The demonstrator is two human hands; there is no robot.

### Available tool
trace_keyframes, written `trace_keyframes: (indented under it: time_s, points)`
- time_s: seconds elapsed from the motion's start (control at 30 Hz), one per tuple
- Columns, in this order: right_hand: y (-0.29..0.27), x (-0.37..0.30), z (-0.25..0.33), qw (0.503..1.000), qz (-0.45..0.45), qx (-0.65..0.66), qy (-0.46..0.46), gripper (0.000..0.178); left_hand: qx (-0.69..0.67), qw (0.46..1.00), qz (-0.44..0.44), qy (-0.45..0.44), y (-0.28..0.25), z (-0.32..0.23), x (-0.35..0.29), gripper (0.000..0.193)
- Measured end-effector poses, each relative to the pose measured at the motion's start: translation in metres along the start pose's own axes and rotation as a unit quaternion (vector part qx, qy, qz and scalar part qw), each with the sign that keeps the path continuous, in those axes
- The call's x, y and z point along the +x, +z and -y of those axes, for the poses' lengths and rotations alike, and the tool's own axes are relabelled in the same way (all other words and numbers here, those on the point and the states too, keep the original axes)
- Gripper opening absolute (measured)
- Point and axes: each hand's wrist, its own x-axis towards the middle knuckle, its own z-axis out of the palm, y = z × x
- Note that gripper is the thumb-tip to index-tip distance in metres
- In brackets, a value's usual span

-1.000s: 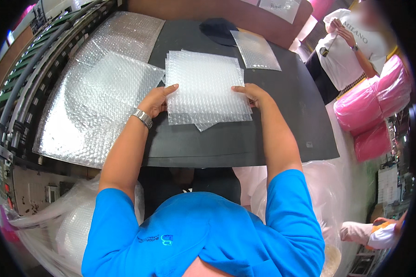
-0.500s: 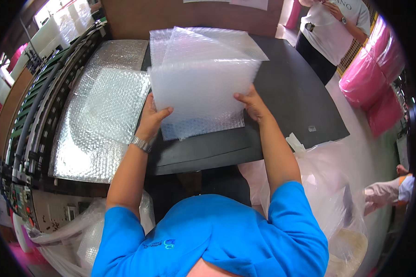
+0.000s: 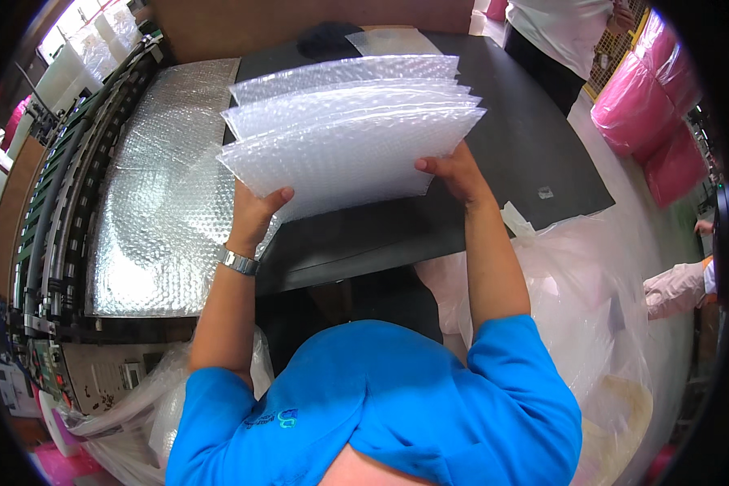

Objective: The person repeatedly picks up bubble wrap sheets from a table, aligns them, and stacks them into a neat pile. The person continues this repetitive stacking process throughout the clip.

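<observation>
One black tabletop (image 3: 530,142), left hand (image 3: 253,215), right hand (image 3: 462,176), both clamped on one fanned stack of bubble-wrap sheets (image 3: 352,158)

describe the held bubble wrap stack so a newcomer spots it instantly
Start at the black tabletop, then look between the left hand and the right hand. The bubble-wrap stack is there, its upper edges fanned apart in layers. The large bubble-wrap sheet to its left lies flat; only this stack is held in both hands.
</observation>
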Motion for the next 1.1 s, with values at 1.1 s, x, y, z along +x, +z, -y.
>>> trace_keyframes:
  time_s: [1.1]
  points:
    - [0.043,0.007,0.148,0.698,0.01,-0.647,-0.308,0.082,0.017,0.993,-0.027,0.117,0.065,0.01,0.013,0.061]
